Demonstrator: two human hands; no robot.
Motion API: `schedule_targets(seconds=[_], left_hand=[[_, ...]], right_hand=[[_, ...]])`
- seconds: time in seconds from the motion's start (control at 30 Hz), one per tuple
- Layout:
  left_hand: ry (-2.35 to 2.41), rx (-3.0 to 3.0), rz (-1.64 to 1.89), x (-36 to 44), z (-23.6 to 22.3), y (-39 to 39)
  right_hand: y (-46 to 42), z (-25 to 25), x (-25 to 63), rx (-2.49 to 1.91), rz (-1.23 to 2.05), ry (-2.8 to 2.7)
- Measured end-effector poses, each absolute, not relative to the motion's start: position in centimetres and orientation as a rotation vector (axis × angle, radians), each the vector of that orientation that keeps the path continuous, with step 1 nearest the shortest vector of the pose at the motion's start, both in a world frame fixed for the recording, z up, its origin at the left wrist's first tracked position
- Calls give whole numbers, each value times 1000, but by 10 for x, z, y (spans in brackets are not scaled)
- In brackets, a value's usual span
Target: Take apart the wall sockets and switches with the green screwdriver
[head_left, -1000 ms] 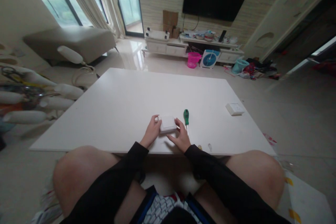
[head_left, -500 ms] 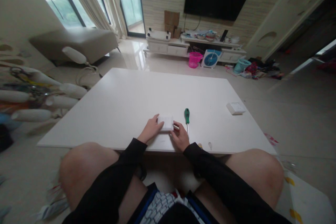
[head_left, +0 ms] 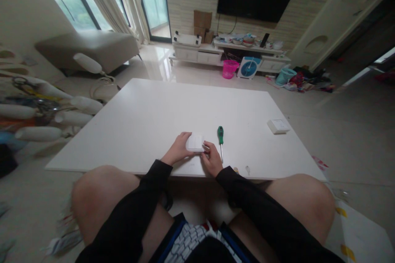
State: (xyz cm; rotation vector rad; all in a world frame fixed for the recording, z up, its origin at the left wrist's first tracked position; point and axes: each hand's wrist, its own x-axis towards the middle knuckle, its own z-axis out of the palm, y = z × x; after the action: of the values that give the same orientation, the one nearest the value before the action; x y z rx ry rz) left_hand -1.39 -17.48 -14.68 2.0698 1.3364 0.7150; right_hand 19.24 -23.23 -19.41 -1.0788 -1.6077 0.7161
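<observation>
Your left hand [head_left: 179, 150] and right hand [head_left: 212, 159] each grip the white switch [head_left: 195, 142] on the worktop [head_left: 160, 111]; a screwdriver [head_left: 220, 135] lies just right.

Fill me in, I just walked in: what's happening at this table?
A seated person holds a white switch plate flat on the white table, the left hand at its left edge and the right hand at its right. A green-handled screwdriver lies just beside the right hand; a second white plate sits apart near the table's right edge.
</observation>
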Motion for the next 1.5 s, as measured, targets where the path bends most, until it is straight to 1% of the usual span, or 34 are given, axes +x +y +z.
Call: schedule_targets(seconds=[0.4, 0.57, 0.7, 0.83, 1.07, 1.23, 1.5], left_hand=[[1377, 2220, 667, -10, -130, -183], [1348, 2185, 679, -12, -131, -182], [1267, 2065, 771, -22, -129, -174], [1460, 1845, 930, -33, -124, -167], [1455, 1224, 1016, -34, -136, -153], [1457, 1225, 1058, -32, -141, -151], [1501, 1278, 1112, -34, -136, -153]], right_hand=[[-232, -190, 192, -1077, 696, -1639], [-232, -192, 192, -1088, 698, -1632], [-232, -194, 193, -1097, 690, -1627], [-233, -194, 193, -1085, 689, -1654], [-234, -191, 194, -1089, 686, -1689], [-234, -189, 192, -1083, 659, -1705], [-235, -186, 191, -1119, 627, -1759]])
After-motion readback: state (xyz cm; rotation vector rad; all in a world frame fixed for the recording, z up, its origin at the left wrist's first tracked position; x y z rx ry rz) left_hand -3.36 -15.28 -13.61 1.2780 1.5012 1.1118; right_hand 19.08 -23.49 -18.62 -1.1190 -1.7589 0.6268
